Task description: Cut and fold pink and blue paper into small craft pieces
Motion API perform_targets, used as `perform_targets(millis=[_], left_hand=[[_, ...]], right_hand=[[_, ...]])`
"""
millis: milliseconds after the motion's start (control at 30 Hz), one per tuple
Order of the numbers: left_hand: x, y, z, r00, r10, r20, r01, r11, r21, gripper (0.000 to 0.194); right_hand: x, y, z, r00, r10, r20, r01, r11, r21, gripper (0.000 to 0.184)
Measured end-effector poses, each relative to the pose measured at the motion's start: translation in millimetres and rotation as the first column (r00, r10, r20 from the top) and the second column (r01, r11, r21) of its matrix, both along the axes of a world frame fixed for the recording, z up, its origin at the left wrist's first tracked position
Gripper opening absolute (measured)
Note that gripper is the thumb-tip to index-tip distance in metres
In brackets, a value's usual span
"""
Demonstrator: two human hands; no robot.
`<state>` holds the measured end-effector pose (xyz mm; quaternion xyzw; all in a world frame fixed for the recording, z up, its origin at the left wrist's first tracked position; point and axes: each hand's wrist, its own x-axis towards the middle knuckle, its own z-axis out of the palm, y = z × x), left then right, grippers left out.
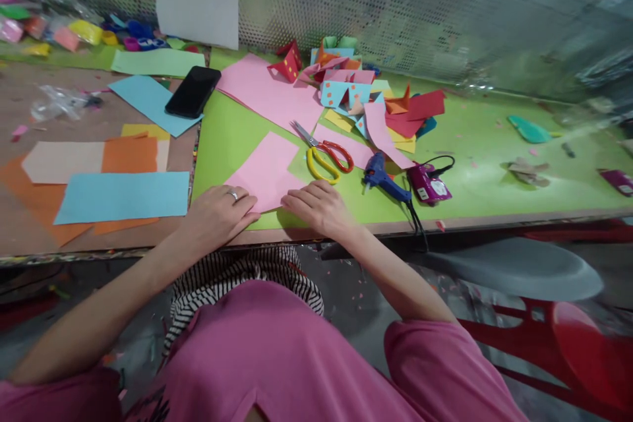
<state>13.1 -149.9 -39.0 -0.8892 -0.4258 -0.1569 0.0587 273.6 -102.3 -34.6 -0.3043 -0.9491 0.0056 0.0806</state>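
Left hand [220, 211] and right hand [319, 208], fingers bent, touch one angular pink paper sheet [270, 168] near the green table's [217, 151] front edge; can't tell if pinching. Beyond: one pair of red-and-yellow-handled metal scissors [315, 144], one blue glue gun [380, 175].

The pink sheet [264, 168] is smooth, matt paper. The scissors [315, 143] look metal in the blades, smooth plastic in the handles. The glue gun [383, 178] looks like plastic; the phone [192, 92] is glossy. The ring [232, 195] is shiny metal, the shirt [277, 356] soft matt cloth, the wrap [57, 103] crinkled clear plastic.
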Motion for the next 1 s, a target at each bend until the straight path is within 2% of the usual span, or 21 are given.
perform_targets(millis=[133,267,367,533,667,867,933,1000], left_hand=[[1,-7,3.0,1.0,0.012,0.003,-0.012,0.999,0.048,0.026],[3,-12,7.7,0.997,0.054,-0.046,-0.05,0.994,0.097,0.024],[4,-13,8.4,0.998,0.062,-0.025,-0.059,0.989,0.135,0.02],[1,-12,3.7,0.997,0.074,-0.026,-0.07,0.992,0.109,0.012],[-14,-21,0.7,0.994,0.104,-0.016,-0.103,0.993,0.051,0.02],[-46,-41,10.0,0.978,0.208,-0.016,-0.207,0.978,0.013,0.022],[-42,-40,13.5,0.972,0.236,-0.016,-0.235,0.972,0.016,0.019],[-30,-35,14.3,0.976,0.215,0.014,-0.216,0.976,0.021,0.018]], right_hand=[[1,-2,1.8,1.0,-0.008,-0.024,0.009,0.999,0.054,0.027],[-3,-4,0.7,0.998,0.068,-0.008,-0.066,0.987,0.145,0.027],[-5,-2,1.3,0.996,0.088,0.011,-0.089,0.983,0.162,0.026],[-6,3,5.3,0.999,0.042,-0.008,-0.041,0.997,0.064,0.019],[-3,0,3.8,0.997,0.003,-0.073,-0.001,1.0,0.022,0.019],[-7,-4,2.8,0.992,-0.047,-0.114,0.043,0.998,-0.037,0.025],[-11,-3,4.8,0.995,-0.045,-0.094,0.042,0.999,-0.028,0.028],[-15,-2,7.0,0.997,-0.038,-0.069,0.036,0.999,-0.017,0.03]])
